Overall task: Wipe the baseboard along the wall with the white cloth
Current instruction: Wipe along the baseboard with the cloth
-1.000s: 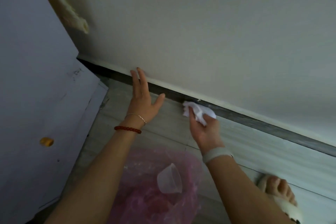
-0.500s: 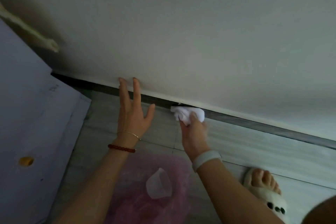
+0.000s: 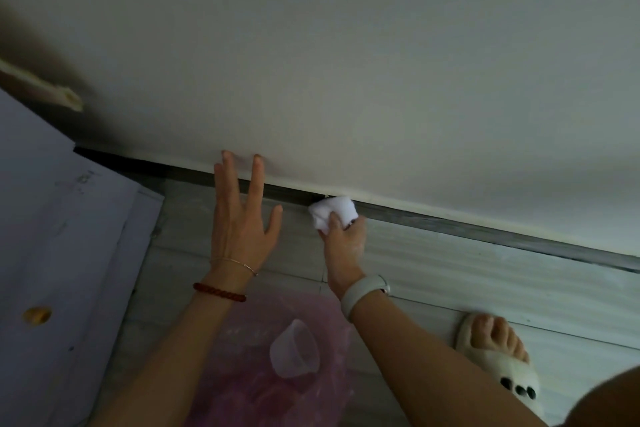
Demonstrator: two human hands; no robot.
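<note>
A dark grey baseboard (image 3: 485, 230) runs along the foot of the pale wall (image 3: 346, 62), slanting down to the right. My right hand (image 3: 344, 246) grips a bunched white cloth (image 3: 332, 213) and holds it against the baseboard near the middle of the view. My left hand (image 3: 242, 218) is spread with straight fingers, its fingertips touching the wall just above the baseboard, left of the cloth. A pale watch band sits on my right wrist and two bracelets on my left.
A white panel (image 3: 59, 253) with a yellow hole leans at the left. A pink plastic bag (image 3: 270, 374) with a clear plastic cup (image 3: 294, 348) on it lies on the grey tiled floor (image 3: 485, 281) below my arms. My foot in a white slipper (image 3: 502, 354) stands at the lower right.
My right hand has bunched the cloth tighter and pressed it onto the baseboard. My left hand stays on the wall. The view has shifted, showing more wall and my foot.
</note>
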